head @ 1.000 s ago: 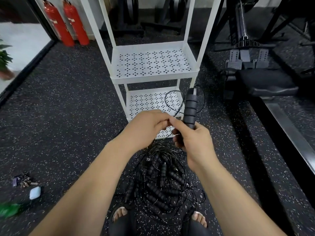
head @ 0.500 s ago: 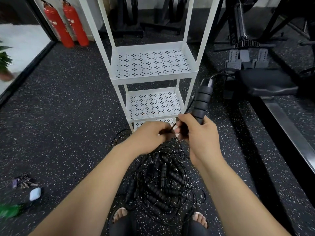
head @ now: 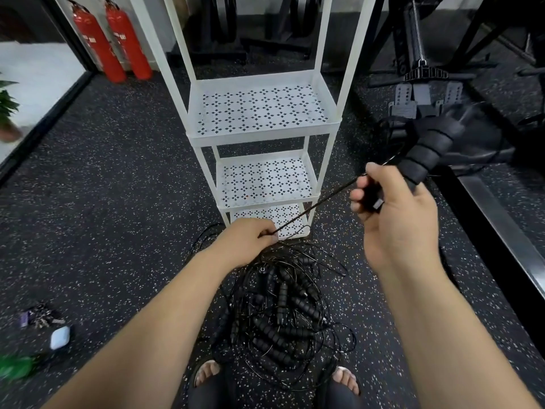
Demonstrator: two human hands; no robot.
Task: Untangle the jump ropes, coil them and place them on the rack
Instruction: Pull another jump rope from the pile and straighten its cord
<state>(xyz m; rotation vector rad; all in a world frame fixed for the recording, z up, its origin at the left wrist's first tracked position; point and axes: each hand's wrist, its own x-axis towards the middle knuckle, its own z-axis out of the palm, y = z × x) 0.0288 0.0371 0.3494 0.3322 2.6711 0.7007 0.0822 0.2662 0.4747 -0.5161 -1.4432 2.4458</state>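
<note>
The right hand (head: 395,214), right of centre in the frame, is clenched around the lower end of a black ribbed jump rope handle (head: 427,154), which slants up toward the upper right. A thin black cord (head: 321,203) runs taut from beside that hand's thumb, down and to the left, to the left hand (head: 247,242) at centre frame, which pinches it. Just below the left hand, in the lower middle, the tangled pile of jump ropes (head: 280,320) lies on the speckled floor (head: 118,202), just above the person's feet (head: 206,376). Above the hands stands the white rack (head: 262,134), with three perforated shelves in view. Two red fire extinguishers (head: 97,39) stand at the upper left. A bunch of keys (head: 38,317) and a small white case (head: 60,337) lie at the lower left.
</note>
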